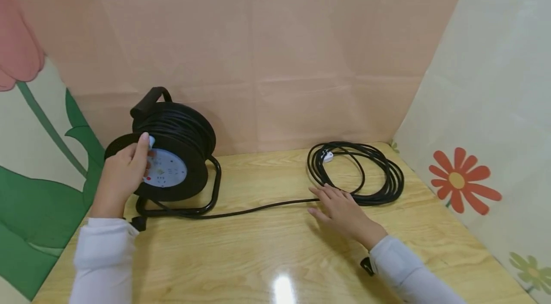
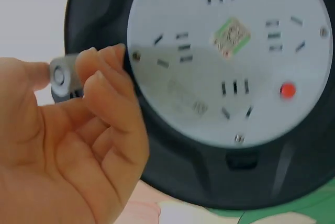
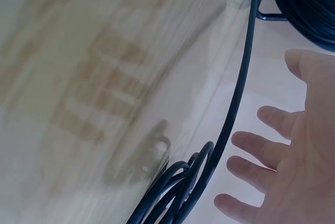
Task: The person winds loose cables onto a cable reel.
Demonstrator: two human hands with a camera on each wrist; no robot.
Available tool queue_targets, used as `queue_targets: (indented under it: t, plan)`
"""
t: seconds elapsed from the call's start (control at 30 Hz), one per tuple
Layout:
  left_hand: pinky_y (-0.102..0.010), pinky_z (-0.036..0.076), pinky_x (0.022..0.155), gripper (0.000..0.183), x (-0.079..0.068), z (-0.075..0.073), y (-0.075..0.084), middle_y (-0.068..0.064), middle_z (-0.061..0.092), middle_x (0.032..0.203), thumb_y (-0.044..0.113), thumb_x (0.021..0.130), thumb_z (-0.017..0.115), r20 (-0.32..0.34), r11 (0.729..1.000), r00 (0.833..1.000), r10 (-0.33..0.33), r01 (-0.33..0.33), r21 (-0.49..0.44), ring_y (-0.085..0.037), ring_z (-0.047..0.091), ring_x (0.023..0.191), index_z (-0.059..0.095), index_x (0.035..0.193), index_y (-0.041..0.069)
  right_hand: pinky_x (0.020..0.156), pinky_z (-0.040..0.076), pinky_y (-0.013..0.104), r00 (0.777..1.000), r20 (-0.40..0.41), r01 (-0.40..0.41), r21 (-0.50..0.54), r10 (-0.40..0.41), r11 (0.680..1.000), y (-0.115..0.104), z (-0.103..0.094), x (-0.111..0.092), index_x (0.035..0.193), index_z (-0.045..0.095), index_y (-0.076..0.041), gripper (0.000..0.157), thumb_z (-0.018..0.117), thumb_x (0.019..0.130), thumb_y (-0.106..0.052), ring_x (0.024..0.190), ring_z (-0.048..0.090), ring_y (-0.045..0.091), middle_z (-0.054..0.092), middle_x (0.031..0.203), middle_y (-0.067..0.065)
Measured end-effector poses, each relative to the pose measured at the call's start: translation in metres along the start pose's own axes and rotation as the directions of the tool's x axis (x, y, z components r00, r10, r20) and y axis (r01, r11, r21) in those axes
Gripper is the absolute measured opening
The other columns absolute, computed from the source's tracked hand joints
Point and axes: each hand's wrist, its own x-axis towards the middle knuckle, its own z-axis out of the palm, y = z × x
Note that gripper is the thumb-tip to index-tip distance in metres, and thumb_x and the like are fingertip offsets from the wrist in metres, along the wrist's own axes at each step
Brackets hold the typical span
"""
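Note:
A black cable reel with a pale round socket face stands at the left of the table. My left hand pinches the small grey crank knob at the rim of its disc, thumb on one side and fingers on the other. From the reel, a black cable runs right across the table to a loose coil with a white plug or tag on it. My right hand hovers by the coil's near side, fingers spread, holding nothing; in the right wrist view the cable passes beyond its fingertips.
The wooden table meets a pink sheet at the back. A flower-printed panel borders the right side, another with green leaves the left. The reel rests on a black tube frame, its carry handle on top.

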Motion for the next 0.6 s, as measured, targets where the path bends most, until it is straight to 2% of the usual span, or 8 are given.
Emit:
queue_targets:
  t: [0.17,0.27,0.47,0.6]
  plan:
    - [-0.045,0.044,0.068,0.072,0.0,0.008,0.005,-0.016,0.063,0.087,0.06,0.105,0.015,-0.067,0.999,0.998,-0.017,0.015,-0.037,-0.034,0.058,0.079,0.056,0.111,0.002,0.104,0.034,0.069,0.999,-0.02,0.051,0.011,-0.051,0.999,0.001,0.0,0.008,0.148,0.047,-0.009,0.063,0.06,0.099,-0.047,0.136,0.042,0.041,0.049,0.147,0.016]
    - [-0.043,0.042,0.066,0.069,0.001,0.012,0.007,-0.015,0.06,0.084,0.058,0.105,0.016,-0.106,0.998,0.994,-0.022,0.016,-0.054,-0.034,0.057,0.075,0.056,0.109,0.003,0.103,0.036,0.067,0.999,0.011,0.045,0.032,-0.046,0.998,0.001,0.0,0.014,0.148,0.046,-0.009,0.064,0.065,0.097,-0.043,0.134,0.046,0.039,0.05,0.146,0.016]
    - [-0.049,0.044,0.072,0.067,0.003,0.017,0.006,-0.016,0.059,0.085,0.057,0.105,0.018,-0.13,0.998,0.991,-0.021,0.012,-0.066,-0.038,0.057,0.085,0.056,0.11,0.003,0.103,0.037,0.066,0.996,0.091,0.014,0.03,-0.016,0.999,0.005,0.009,0.024,0.147,0.047,-0.009,0.064,0.068,0.096,-0.04,0.131,0.048,0.04,0.051,0.145,0.017]
    - [-0.05,0.043,0.073,0.066,0.004,0.018,0.006,-0.016,0.059,0.087,0.057,0.105,0.018,-0.127,0.997,0.992,-0.028,0.019,-0.072,-0.039,0.057,0.086,0.055,0.11,0.002,0.1,0.041,0.063,0.993,0.117,0.008,-0.013,-0.006,1.0,0.01,0.013,0.031,0.145,0.05,-0.01,0.06,0.068,0.096,-0.039,0.123,0.056,0.035,0.058,0.138,0.013]
